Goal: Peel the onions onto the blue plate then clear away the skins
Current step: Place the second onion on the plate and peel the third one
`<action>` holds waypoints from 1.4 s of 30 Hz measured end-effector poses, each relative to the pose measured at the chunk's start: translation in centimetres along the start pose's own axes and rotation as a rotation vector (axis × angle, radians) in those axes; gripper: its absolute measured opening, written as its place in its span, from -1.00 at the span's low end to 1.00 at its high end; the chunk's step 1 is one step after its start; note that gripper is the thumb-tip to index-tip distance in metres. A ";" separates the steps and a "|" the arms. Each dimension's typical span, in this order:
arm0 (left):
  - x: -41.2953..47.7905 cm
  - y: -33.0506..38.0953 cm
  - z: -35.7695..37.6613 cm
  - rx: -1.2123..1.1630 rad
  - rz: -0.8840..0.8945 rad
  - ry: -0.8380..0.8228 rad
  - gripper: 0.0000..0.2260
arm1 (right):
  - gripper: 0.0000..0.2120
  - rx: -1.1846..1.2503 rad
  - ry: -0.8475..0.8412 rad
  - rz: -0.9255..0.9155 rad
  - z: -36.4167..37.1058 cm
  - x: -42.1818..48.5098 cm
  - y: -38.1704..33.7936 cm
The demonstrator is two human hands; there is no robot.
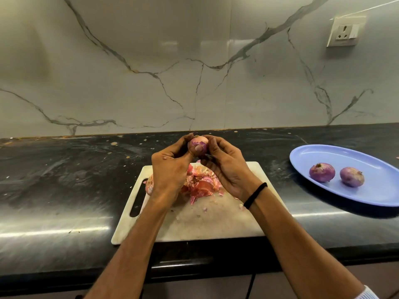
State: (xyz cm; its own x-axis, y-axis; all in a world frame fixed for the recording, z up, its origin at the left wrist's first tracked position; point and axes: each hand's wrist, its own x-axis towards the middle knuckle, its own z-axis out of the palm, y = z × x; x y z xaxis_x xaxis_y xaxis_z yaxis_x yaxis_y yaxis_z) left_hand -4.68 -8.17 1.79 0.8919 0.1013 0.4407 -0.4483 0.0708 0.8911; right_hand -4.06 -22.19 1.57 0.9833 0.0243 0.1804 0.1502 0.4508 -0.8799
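Observation:
I hold a partly peeled red onion point(199, 145) up above the far edge of the white cutting board point(216, 221). My left hand point(170, 167) grips it from the left, thumb pressed on its front. My right hand point(226, 167) curls round its right side. A heap of pink and orange onion skins point(200, 182) lies on the board under my hands. Another onion point(149, 183), still in its skin, peeks out behind my left wrist. On the blue plate point(345, 156) at the right lie two peeled purple onions point(322, 172) point(352, 176).
The board sits on a black stone counter point(64, 173) dotted with crumbs and skin flakes. A marble-patterned wall point(194, 61) rises behind it, with a power socket point(344, 32) at the upper right. The counter's front edge runs below the board.

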 end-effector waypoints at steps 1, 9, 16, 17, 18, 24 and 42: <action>-0.1 0.1 0.0 0.024 0.011 0.003 -0.68 | -0.59 0.002 0.007 -0.017 -0.1 0.1 0.0; -0.3 0.3 0.0 0.129 0.026 -0.032 -0.75 | -0.69 0.111 -0.019 -0.017 -0.2 0.1 0.0; -0.1 -0.1 -0.3 0.218 0.074 -0.033 -0.57 | -0.65 0.031 0.011 -0.055 -0.3 0.3 0.2; 0.0 -0.2 -0.3 0.213 0.085 -0.049 -0.59 | -0.65 0.031 0.005 -0.060 -0.3 0.3 0.3; 0.0 -0.3 -0.4 0.213 0.091 -0.068 -0.62 | -0.65 0.030 -0.004 -0.069 -0.4 0.3 0.3; 0.2 -1.0 -0.7 0.276 0.120 -0.049 -0.70 | -0.62 -0.053 0.009 -0.155 -0.5 0.5 0.5; 0.0 -0.6 -0.6 0.321 0.089 -0.039 -0.84 | -0.58 -0.094 0.018 -0.133 -0.7 0.5 0.6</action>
State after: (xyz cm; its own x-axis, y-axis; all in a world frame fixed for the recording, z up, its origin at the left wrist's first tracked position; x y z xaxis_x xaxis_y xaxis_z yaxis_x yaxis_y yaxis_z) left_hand -4.47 -7.57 1.21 0.8544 0.0547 0.5168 -0.4887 -0.2538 0.8347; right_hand -3.43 -22.53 0.88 0.9557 -0.0464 0.2907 0.2872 0.3633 -0.8863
